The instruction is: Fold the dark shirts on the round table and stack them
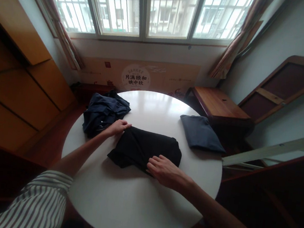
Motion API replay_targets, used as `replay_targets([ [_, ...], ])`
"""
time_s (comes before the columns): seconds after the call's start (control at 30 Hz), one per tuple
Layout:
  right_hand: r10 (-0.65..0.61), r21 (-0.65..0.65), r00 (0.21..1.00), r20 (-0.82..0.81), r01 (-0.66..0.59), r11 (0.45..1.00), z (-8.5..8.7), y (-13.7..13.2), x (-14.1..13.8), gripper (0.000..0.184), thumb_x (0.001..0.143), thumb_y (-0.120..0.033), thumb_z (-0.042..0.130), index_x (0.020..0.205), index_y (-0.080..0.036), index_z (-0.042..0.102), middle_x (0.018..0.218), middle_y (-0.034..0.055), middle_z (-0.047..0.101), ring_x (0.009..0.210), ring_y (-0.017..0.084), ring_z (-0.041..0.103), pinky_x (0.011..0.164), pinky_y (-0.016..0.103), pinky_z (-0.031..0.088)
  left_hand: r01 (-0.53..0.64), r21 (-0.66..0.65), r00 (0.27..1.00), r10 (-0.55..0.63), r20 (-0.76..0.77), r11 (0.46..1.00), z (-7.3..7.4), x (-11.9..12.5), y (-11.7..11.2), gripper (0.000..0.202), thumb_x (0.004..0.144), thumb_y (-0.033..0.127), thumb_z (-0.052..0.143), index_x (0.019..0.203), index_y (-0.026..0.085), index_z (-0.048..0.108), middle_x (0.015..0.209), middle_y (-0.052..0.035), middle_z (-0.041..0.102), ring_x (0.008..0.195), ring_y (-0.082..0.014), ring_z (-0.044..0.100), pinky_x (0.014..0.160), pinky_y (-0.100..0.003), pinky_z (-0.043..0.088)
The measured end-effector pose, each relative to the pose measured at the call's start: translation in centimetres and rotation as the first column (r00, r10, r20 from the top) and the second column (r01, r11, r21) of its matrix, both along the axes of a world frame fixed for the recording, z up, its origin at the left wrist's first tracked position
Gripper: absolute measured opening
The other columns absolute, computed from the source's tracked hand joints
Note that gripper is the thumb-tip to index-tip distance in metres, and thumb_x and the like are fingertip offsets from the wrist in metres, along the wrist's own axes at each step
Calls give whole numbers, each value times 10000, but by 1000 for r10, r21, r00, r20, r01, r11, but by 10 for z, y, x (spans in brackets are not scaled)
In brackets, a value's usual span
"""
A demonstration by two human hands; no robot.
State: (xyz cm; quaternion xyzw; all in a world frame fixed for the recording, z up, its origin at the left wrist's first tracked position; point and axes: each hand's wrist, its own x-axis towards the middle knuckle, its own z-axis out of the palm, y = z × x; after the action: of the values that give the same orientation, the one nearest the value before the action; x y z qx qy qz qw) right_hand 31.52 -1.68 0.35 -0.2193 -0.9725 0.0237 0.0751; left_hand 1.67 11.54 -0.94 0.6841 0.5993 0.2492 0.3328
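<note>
Round white table (134, 211), three garments: black T-shirt (143, 150), crumpled navy shirt (103, 113) left, folded slate-blue cloth (201, 133) right. Left hand (117, 128) fingers curled at T-shirt edge, grip unclear; right hand (165, 172) fingers spread flat on it.

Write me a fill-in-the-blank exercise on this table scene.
The round tabletop is ____.
The left hand and right hand both rest on the ____ garment.
A folded blue-grey garment lies to the ____ of it in this view.
The left sleeve is patterned with ____.

Missing words: white; black; right; stripes.
</note>
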Motion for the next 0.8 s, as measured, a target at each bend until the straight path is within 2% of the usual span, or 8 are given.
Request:
replay_targets([
  [0.1, -313, -22, 936, -160, 313, 949, 10, 16, 13, 310, 1022, -332, 425, 826, -166, 599, 839, 69, 627, 770, 180, 572, 690, 289, 386, -43, 121, 986, 61, -154, 992, 11, 3, -1, 409, 754, 568, 641, 706, 162, 638, 648, -24, 621, 604, -164, 558, 574, -253, 396],
  [0.2, -715, -69, 664, -220, 721, 690, 18, 33, 31, 300, 999, -304, 454, 818, -150, 637, 831, 108, 666, 760, 212, 620, 676, 299, 408, 24, 356, 969, 66, -237, 934, 28, 14, -12, 246, 831, 401, 615, 853, 164, 673, 770, -44, 661, 635, -156, 578, 622, -258, 422],
  [0.27, -810, -129, 553, -195, 805, 580, 18, 42, 44, 278, 968, -274, 480, 801, -145, 663, 825, 129, 694, 764, 236, 650, 688, 312, 428, 162, 426, 965, -54, -256, 890, 40, 31, -25, 197, 868, 334, 586, 871, 164, 686, 791, -47, 657, 629, -144, 571, 634, -255, 434],
  [0.43, -809, -541, 525, -264, 614, 575, 3, 54, 65, 171, 842, -177, 529, 846, -159, 699, 873, 118, 747, 824, 242, 698, 751, 322, 499, 482, 373, 874, -408, -264, 793, 53, 108, -50, 194, 924, 285, 558, 895, 167, 709, 775, -44, 678, 664, -141, 605, 650, -237, 450],
  [0.5, -837, -770, 454, -304, 401, 496, -6, 56, 69, 195, 796, -228, 597, 952, -150, 684, 842, 104, 752, 814, 242, 708, 741, 331, 533, 520, 351, 852, -446, -272, 779, 48, 139, -51, 227, 950, 301, 524, 964, 165, 706, 789, -49, 696, 688, -155, 629, 663, -243, 461],
  [0.6, -855, -927, 407, -320, 53, 372, -17, 55, 72, 529, 726, -311, 704, 1207, -137, 569, 801, 72, 748, 781, 229, 712, 719, 336, 560, 553, 330, 827, -454, -332, 765, 35, 169, -48, 305, 973, 366, 482, 969, 154, 702, 829, -81, 695, 748, -191, 653, 707, -275, 485],
  [0.67, -812, -916, 458, -362, -14, 401, -20, 54, 74, 644, 708, -289, 712, 1297, -141, 499, 817, 56, 743, 776, 211, 706, 710, 323, 559, 552, 329, 823, -436, -363, 766, 25, 176, -49, 347, 983, 396, 451, 999, 151, 697, 881, -104, 678, 784, -208, 657, 743, -299, 501],
  [0.8, -618, -739, 651, -441, 127, 661, -18, 57, 78, 552, 743, -165, 575, 1294, -152, 537, 972, 66, 719, 835, 185, 681, 735, 315, 556, 515, 406, 851, -392, -350, 755, 7, 173, -63, 437, 958, 451, 480, 1227, 124, 590, 999, -138, 627, 901, -255, 638, 832, -367, 518],
])
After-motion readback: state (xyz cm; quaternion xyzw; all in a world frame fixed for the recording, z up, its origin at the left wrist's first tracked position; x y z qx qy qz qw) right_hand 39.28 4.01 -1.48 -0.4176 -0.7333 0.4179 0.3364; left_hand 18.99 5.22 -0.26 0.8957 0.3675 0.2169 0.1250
